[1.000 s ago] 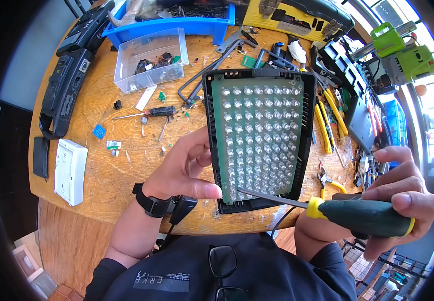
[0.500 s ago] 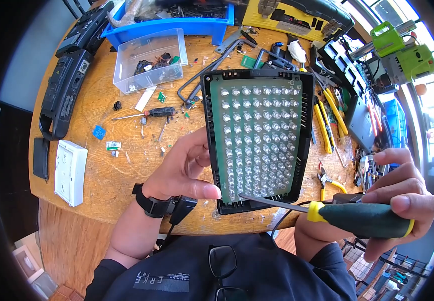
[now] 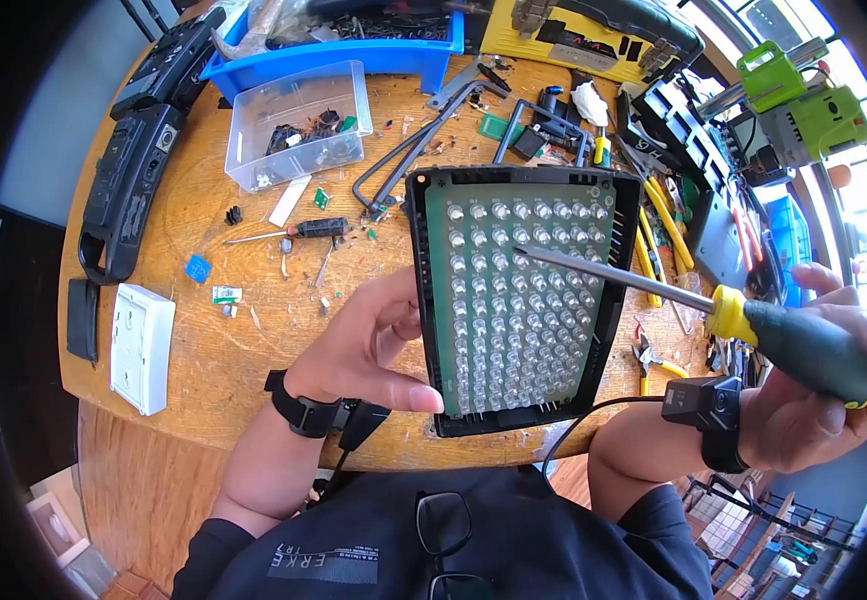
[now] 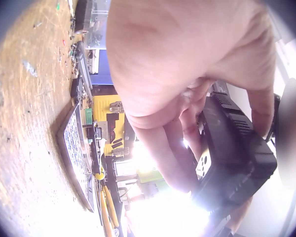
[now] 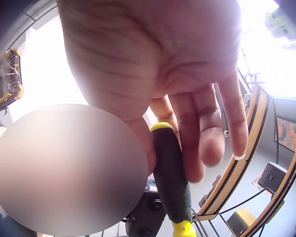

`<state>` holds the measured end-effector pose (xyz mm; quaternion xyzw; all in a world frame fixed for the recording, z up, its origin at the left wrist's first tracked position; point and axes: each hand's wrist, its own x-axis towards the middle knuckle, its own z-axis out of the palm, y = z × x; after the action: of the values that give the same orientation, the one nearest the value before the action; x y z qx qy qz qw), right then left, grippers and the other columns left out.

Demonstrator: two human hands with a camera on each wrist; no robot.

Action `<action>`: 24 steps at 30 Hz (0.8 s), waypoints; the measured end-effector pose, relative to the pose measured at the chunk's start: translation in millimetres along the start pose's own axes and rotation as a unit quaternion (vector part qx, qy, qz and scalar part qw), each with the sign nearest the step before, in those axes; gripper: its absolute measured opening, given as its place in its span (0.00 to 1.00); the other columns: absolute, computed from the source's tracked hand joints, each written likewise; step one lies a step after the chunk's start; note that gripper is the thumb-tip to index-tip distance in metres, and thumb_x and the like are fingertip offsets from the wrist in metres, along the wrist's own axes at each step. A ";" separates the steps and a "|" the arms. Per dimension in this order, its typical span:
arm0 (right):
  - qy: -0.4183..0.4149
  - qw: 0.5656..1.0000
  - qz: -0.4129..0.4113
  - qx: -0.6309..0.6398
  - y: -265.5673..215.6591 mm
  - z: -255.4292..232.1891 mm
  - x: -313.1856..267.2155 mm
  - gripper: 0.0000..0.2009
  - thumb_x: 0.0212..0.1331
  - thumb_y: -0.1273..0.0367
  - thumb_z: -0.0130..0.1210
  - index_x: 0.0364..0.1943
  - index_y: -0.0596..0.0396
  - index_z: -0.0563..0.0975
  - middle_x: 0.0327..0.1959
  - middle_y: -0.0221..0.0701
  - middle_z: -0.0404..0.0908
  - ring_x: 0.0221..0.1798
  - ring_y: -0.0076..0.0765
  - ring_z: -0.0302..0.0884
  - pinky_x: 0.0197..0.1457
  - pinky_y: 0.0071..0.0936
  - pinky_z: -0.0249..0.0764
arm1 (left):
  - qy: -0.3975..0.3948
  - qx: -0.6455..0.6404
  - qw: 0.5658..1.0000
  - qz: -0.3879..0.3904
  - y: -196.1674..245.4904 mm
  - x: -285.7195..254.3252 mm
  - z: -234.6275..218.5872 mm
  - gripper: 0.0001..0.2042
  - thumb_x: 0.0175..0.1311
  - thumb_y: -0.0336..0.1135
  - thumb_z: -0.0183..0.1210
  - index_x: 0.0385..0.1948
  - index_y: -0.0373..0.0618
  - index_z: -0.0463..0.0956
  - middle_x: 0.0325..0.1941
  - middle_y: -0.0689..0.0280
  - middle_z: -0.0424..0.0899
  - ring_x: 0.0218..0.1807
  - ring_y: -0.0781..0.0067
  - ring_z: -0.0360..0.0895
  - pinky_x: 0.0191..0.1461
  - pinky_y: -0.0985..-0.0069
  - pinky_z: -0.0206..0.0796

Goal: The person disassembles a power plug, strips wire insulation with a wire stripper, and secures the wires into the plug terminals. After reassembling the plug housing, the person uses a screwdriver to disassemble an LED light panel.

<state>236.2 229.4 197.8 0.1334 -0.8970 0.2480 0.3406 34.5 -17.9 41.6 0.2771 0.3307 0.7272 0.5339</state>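
Observation:
Held up over the table's front edge is an LED light panel (image 3: 523,330), a green board with rows of clear LEDs in a black housing. My left hand (image 3: 363,345) grips its left side, thumb at the lower left corner and the other fingers behind it; the left wrist view shows them along the black housing (image 4: 237,148). In my right hand (image 3: 803,425) is a screwdriver (image 3: 813,345) with a dark green and yellow handle, pinched between thumb and fingers in the right wrist view. Its shaft slants leftward, with the tip overlapping the board's upper middle LEDs.
A clear plastic box (image 3: 298,130) of scraps stands before a blue bin (image 3: 333,62). Another screwdriver (image 3: 318,228), a white plastic case (image 3: 141,345) and small debris lie at left. Pliers (image 3: 658,365) and a green power tool (image 3: 813,130) are at right.
The screwdriver tip has moved from the panel's bottom edge up to its upper middle. My right hand has shifted right. The panel's top edge sits slightly lower; the left hand keeps its grip.

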 end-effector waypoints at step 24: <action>-0.171 0.984 -0.023 0.049 -1.6 -10.6 24.8 0.44 0.41 0.46 0.63 0.61 0.57 0.60 0.36 0.40 0.80 0.38 0.37 0.79 0.57 0.48 0.65 | -0.039 0.063 0.997 0.004 0.4 1.2 -2.8 0.44 0.36 0.30 0.74 0.60 0.35 0.59 0.60 0.62 0.68 0.62 0.72 0.63 0.64 0.73 0.53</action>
<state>224.5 232.1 222.1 0.2108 -0.9256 0.2571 0.1809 31.9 -17.3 40.2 0.3400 0.3536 0.6957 0.5248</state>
